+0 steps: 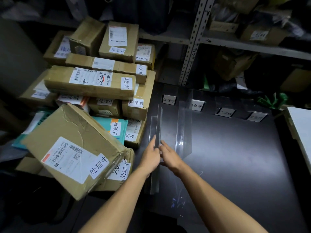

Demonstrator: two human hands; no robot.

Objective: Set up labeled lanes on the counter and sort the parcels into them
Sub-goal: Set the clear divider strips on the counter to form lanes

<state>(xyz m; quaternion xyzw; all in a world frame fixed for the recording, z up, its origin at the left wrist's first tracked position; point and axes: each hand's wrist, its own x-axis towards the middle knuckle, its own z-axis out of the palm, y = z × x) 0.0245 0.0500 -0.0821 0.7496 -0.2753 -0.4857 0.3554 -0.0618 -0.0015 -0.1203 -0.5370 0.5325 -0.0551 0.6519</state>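
front parcel (pixel 74 151): 处理中 | long box (pixel 90 82): 异常件 (handwritten 1006-0175) | counter sign (pixel 168 100): 处理中

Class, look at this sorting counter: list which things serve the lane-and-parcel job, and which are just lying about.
Job: clear plastic divider strips, both hands on one; four white lane label cards; stacked brown cardboard parcels; black counter.

Lying about: green plastic bag; grey metal shelving with stored boxes; white board.

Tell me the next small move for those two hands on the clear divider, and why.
Probably stand the clear divider upright and slide it right. Both the left hand and the right hand hold its near end, it sits at the counter's left edge, and the four lane labels have only one other divider standing.
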